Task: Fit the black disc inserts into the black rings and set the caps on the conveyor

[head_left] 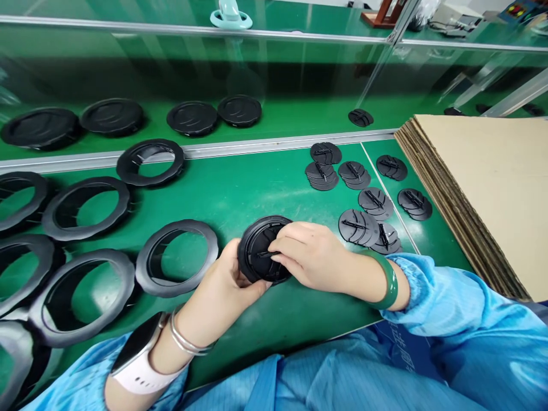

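My left hand (233, 277) grips a round black plastic ring part (245, 251) by its lower left edge, thumb at the bottom. The part is tilted towards me above the table. Inside its opening is a dark disc (263, 267) with a thin bar across it. My right hand (308, 251) is closed over the part's right side, its fingertips pinching at that bar. My right fingers hide part of the disc, so I cannot tell how it sits in the ring. Several loose black discs (357, 225) with raised bars lie right of my right hand.
Large black rings (177, 285) stand on the green table (252, 188) at left. Round black assembled parts (192, 118) sit along the back ledge. A stack of cardboard sheets (483, 165) lies at right. A metal rail (274, 147) crosses behind the work area.
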Motion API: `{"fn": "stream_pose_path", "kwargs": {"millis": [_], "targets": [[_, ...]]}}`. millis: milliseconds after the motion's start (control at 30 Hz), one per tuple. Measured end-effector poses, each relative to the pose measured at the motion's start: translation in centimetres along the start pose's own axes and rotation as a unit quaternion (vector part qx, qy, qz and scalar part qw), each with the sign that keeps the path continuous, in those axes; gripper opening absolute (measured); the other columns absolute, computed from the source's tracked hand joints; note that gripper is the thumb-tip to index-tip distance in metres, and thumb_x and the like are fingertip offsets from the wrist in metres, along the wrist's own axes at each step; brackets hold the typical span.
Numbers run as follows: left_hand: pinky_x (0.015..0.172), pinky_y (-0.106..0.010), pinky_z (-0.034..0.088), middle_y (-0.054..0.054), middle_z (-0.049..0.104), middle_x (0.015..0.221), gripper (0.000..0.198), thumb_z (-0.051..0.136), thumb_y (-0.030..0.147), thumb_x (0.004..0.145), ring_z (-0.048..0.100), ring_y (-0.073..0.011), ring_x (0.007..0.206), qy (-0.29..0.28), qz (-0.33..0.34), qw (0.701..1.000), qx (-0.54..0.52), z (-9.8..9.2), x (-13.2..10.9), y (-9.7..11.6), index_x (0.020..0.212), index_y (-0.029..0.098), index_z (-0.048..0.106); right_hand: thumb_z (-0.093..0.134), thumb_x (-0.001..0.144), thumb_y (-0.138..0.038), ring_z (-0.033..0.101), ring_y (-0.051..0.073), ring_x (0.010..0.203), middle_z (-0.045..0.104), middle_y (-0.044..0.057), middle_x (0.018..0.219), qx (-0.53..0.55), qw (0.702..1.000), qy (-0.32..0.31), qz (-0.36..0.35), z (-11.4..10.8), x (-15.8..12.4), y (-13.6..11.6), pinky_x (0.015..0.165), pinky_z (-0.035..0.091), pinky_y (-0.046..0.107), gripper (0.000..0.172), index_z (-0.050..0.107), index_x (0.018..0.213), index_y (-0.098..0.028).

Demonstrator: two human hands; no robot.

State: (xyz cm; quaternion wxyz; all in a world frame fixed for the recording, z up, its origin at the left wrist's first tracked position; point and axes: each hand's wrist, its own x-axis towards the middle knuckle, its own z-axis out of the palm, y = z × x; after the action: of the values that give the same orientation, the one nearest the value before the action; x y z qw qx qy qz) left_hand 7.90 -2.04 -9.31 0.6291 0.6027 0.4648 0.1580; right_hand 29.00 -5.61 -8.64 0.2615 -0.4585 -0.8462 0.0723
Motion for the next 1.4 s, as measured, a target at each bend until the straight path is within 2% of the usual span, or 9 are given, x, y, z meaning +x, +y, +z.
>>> {"fn": "stream_pose_path", "kwargs": {"millis": [167, 367, 467, 567, 700, 867, 1200, 1300, 1400], "targets": [[0.069, -0.034, 0.059, -0.001, 0.066, 0.099, 0.055, 0.076, 0.029, 0.070, 0.070, -0.0227, 0.085, 0.011, 0.019, 0.998, 0.059, -0.2, -0.3, -0.1, 0.117, 0.021, 0.049, 0.048, 0.099, -0.016, 0.059, 0.022, 0.087, 0.066, 0.010, 0.098, -0.068, 0.997, 0.011, -0.019, 0.2, -0.2, -0.8, 0.073, 0.053, 0.035, 0.030, 0.060, 0.126, -0.009], [0.062, -0.030, 0.057, 0.001, 0.066, 0.093, 0.052, 0.076, 0.029, 0.072, 0.068, -0.0202, 0.077, 0.018, 0.031, 0.996, 0.084, -0.3, -0.4, -0.6, 0.115, 0.022, 0.049, 0.042, 0.099, -0.012, 0.054, 0.023, 0.078, 0.064, 0.011, 0.089, -0.111, 0.994, 0.001, -0.024, 0.0, 0.0, -1.5, 0.061, 0.049, 0.037, 0.031, 0.065, 0.118, -0.004], [0.069, -0.033, 0.059, -0.001, 0.067, 0.098, 0.055, 0.079, 0.029, 0.069, 0.070, -0.0216, 0.084, 0.026, 0.029, 0.999, 0.018, -0.1, 0.0, -0.3, 0.114, 0.021, 0.048, 0.046, 0.100, -0.018, 0.056, 0.023, 0.089, 0.064, 0.011, 0.099, -0.043, 0.997, 0.071, -0.003, -0.5, 0.2, -1.2, 0.075, 0.051, 0.039, 0.028, 0.063, 0.122, -0.011], [0.079, -0.038, 0.060, -0.004, 0.067, 0.109, 0.062, 0.082, 0.029, 0.065, 0.070, -0.0253, 0.097, 0.039, 0.026, 0.998, -0.052, 0.1, 0.3, -0.1, 0.115, 0.021, 0.046, 0.055, 0.099, -0.031, 0.054, 0.026, 0.110, 0.060, 0.012, 0.119, 0.041, 0.983, 0.136, 0.119, -0.9, 0.3, -0.5, 0.096, 0.047, 0.045, 0.036, 0.056, 0.133, -0.018], [0.089, -0.045, 0.059, -0.010, 0.064, 0.123, 0.077, 0.089, 0.030, 0.059, 0.066, -0.0312, 0.112, 0.020, 0.030, 0.998, -0.042, 0.0, 0.4, -0.7, 0.121, 0.022, 0.044, 0.056, 0.099, -0.028, 0.058, 0.022, 0.100, 0.062, 0.006, 0.105, 0.204, 0.938, 0.048, 0.274, -0.2, 0.6, 0.5, 0.091, 0.048, 0.040, 0.024, 0.062, 0.121, -0.021], [0.102, -0.046, 0.051, -0.009, 0.058, 0.131, 0.067, 0.079, 0.043, 0.077, 0.057, -0.0293, 0.123, 0.008, 0.087, 0.996, 0.009, -0.4, 0.1, -1.0, 0.131, 0.024, 0.043, 0.062, 0.095, -0.024, 0.054, 0.018, 0.095, 0.058, 0.002, 0.095, 0.268, 0.915, 0.066, 0.294, 0.9, 0.9, 0.6, 0.086, 0.044, 0.034, 0.003, 0.062, 0.096, -0.021], [0.095, -0.038, 0.047, -0.004, 0.062, 0.113, 0.036, 0.058, 0.044, 0.094, 0.058, -0.0235, 0.106, 0.040, 0.104, 0.989, 0.100, -0.1, 0.2, 0.1, 0.122, 0.022, 0.051, 0.066, 0.086, -0.027, 0.051, 0.018, 0.081, 0.052, -0.001, 0.081, 0.282, 0.890, 0.114, 0.340, 1.3, 1.1, 0.1, 0.074, 0.042, 0.032, 0.017, 0.052, 0.078, -0.021], [0.092, -0.037, 0.047, -0.004, 0.063, 0.111, 0.035, 0.059, 0.043, 0.093, 0.059, -0.0238, 0.104, 0.049, 0.109, 0.987, 0.108, -0.1, 0.0, 0.3, 0.120, 0.022, 0.052, 0.071, 0.084, -0.033, 0.058, 0.019, 0.088, 0.062, 0.000, 0.091, 0.396, 0.859, 0.046, 0.321, 0.8, 1.1, 0.4, 0.080, 0.047, 0.034, 0.020, 0.057, 0.093, -0.021], [0.092, -0.038, 0.047, -0.005, 0.065, 0.113, 0.035, 0.061, 0.040, 0.091, 0.061, -0.0249, 0.106, 0.043, 0.119, 0.987, 0.101, -0.1, -0.4, 0.5, 0.119, 0.020, 0.053, 0.083, 0.074, -0.034, 0.062, 0.022, 0.103, 0.067, 0.002, 0.110, 0.469, 0.836, -0.041, 0.283, 0.3, 0.9, 0.4, 0.090, 0.049, 0.036, 0.048, 0.059, 0.113, -0.021]]}}
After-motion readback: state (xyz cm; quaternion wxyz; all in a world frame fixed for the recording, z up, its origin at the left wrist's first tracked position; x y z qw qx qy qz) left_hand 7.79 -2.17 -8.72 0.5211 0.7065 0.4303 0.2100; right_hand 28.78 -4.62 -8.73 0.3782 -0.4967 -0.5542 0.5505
